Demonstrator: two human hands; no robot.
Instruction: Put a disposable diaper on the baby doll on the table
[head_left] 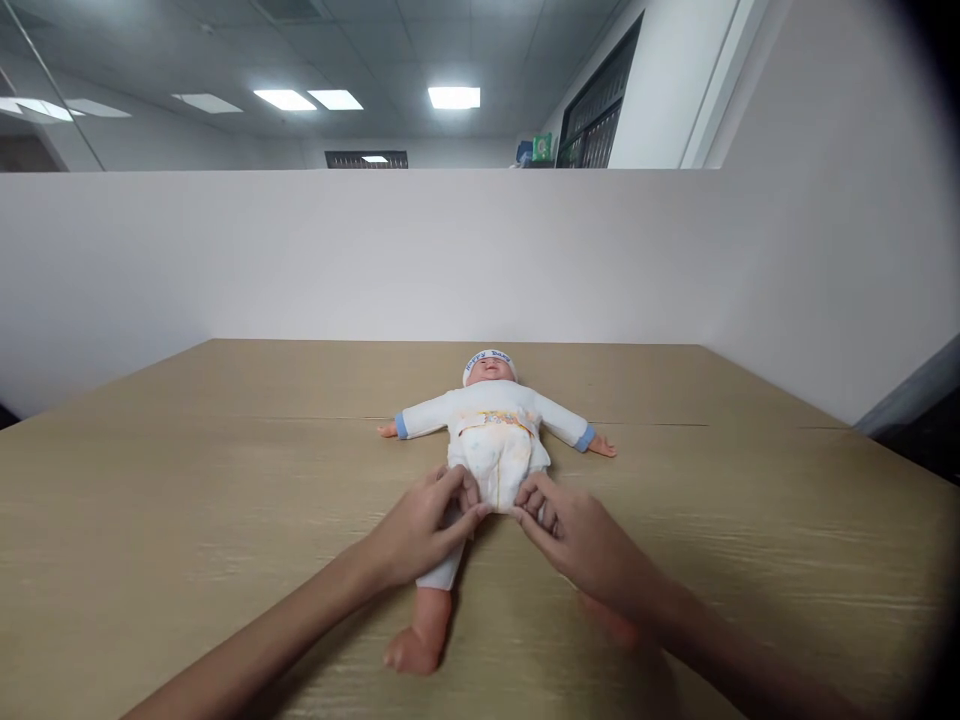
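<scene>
A baby doll [491, 395] lies on its back with its arms spread, its head away from me. It wears a white top with blue cuffs and a white headband [490, 359] with blue lettering. Around its hips is a white diaper [497, 455] with an orange-patterned waist strip. My left hand [431, 525] pinches the diaper's edge at the left leg opening. On the other side, my right hand [574, 535] has its fingers closed on the diaper's edge at the right leg. My right hand and forearm hide most of the doll's right-side leg.
The doll rests on a wide wooden table [225, 480] with a seam running across it. A white partition [360, 255] rises behind the far edge and continues along the right side.
</scene>
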